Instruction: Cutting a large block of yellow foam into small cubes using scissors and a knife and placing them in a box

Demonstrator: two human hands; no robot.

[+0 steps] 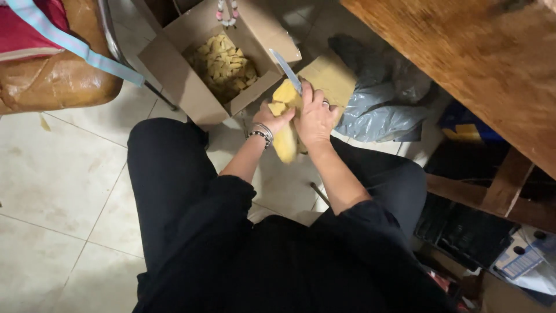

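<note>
I sit with my knees apart over a tiled floor. My left hand (272,119), with bracelets at the wrist, grips a long yellow block (285,145) from the left. My right hand (315,116) is closed on a knife (285,68) whose blade points up and away, its edge set into the top of the yellow block. Just beyond my hands stands an open cardboard box (179,75) holding several small yellow cut pieces (223,66).
A brown cushioned chair (58,75) with a light blue strap is at the upper left. A wooden table (480,64) fills the upper right. A grey plastic bag (379,110) and a flat cardboard piece (333,75) lie under the table. Dark boxes sit at the lower right.
</note>
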